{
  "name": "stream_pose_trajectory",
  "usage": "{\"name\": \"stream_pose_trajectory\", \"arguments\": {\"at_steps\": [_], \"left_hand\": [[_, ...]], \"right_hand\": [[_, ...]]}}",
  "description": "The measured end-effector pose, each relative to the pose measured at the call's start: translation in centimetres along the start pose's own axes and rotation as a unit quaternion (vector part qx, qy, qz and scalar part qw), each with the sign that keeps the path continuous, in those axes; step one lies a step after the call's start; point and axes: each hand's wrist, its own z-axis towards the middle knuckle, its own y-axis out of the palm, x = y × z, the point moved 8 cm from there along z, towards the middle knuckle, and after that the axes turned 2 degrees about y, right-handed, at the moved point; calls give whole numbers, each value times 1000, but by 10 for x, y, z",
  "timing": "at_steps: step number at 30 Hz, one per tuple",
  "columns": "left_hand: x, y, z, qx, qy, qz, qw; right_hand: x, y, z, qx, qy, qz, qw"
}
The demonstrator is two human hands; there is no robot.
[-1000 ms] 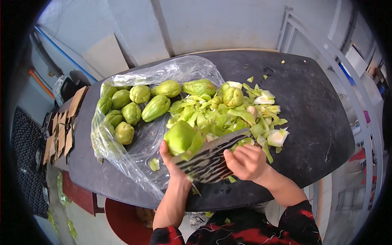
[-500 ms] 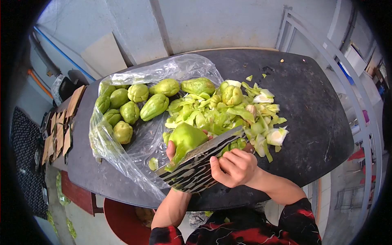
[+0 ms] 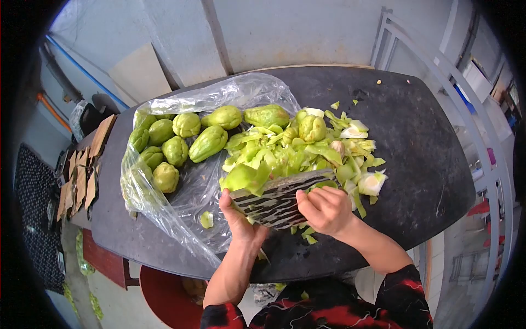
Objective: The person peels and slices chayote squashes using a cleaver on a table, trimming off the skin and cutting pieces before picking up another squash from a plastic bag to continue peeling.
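Note:
My left hand (image 3: pixel 241 222) is closed around a chayote (image 3: pixel 239 176), which is largely peeled on the side I see. Part of the fruit and of my fingers is hidden behind a broad cleaver (image 3: pixel 279 200) with a black-and-pale streaked blade. My right hand (image 3: pixel 327 211) grips the cleaver at its right end. The blade lies against the chayote, and a loose strip of green peel (image 3: pixel 260 180) stands up along its upper edge. Just beyond the blade spreads a heap of green peelings (image 3: pixel 285 156).
Several whole chayotes (image 3: pixel 208 143) lie in an opened clear plastic bag (image 3: pixel 192 227) on the left of the dark table (image 3: pixel 422 164). Pale cut pieces (image 3: pixel 372 183) sit right of the heap. A red bin (image 3: pixel 161 296) stands below the front edge; a metal railing (image 3: pixel 476 109) runs along the right.
The cleaver and my right hand have shifted up and slightly right. My left hand has turned so its back and wrist show more. Peel bits below the blade have come into view.

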Motion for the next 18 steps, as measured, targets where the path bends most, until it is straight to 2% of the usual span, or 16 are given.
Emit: {"name": "stream_pose_trajectory", "arguments": {"at_steps": [4,6,10,14,15,18], "left_hand": [[-1,-15,-4,37,-16,7,999],[-5,-11,-1,-24,-13,11,1000],[6,-8,4,-7,52,9,999],[8,8,-5,-111,47,49,991],[6,9,-6,-80,28,60,995],[10,9,-1,-95,52,65,992]], "right_hand": [[-11,-14,5,20,-8,8,1000],[-12,-17,7,9,-9,31,999],[15,-4,-3,0,57,70,996],[4,-17,5,1,51,82,995],[2,-19,5,7,45,98,994],[21,-5,-3,-3,79,122,989]]}}
